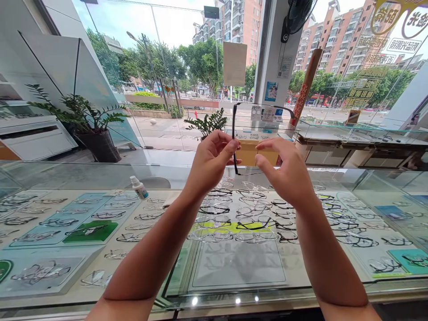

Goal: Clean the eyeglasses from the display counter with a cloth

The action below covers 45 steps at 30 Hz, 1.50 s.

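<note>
A pair of dark-framed glasses [234, 122] is raised above the display case [239, 263], pinched in the left hand [214, 160]; the right hand [282, 167] is open just right of it. Far left stands a potted plant [100, 142].

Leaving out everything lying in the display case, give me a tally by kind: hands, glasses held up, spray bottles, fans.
Hands: 2 (left hand, right hand)
Glasses held up: 1 (black glasses)
Spray bottles: 1 (white spray bottle)
Fans: 1 (black fan)
Total: 5
</note>
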Motion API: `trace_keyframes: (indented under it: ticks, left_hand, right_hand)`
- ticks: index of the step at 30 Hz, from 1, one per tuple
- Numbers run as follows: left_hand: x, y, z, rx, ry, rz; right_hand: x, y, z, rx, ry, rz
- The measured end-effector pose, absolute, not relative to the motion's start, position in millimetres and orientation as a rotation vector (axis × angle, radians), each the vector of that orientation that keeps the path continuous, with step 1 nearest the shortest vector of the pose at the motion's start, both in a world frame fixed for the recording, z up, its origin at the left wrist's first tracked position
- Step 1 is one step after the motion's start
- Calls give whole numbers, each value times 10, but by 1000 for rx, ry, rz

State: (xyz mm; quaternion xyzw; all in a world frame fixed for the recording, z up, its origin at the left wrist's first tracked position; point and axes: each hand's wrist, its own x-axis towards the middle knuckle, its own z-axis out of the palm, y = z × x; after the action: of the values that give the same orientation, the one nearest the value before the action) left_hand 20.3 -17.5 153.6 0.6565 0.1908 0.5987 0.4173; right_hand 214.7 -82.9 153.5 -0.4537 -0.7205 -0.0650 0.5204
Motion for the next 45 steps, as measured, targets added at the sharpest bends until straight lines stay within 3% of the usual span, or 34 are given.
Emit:
trace_keyframes:
  ticks: [22, 33, 45]
  left_hand:
    - [206, -292, 1564, 1653, 400, 1236]
    - [112, -174, 1547, 1943, 426, 1380]
    - [64, -198, 1599, 2020, 464, 1258]
  right_hand:
    - [2021, -804, 1454, -961, -1873, 43]
    - [2083, -851, 1540, -976, -2005, 92]
    - [2141, -911, 1605, -984, -2095, 211]
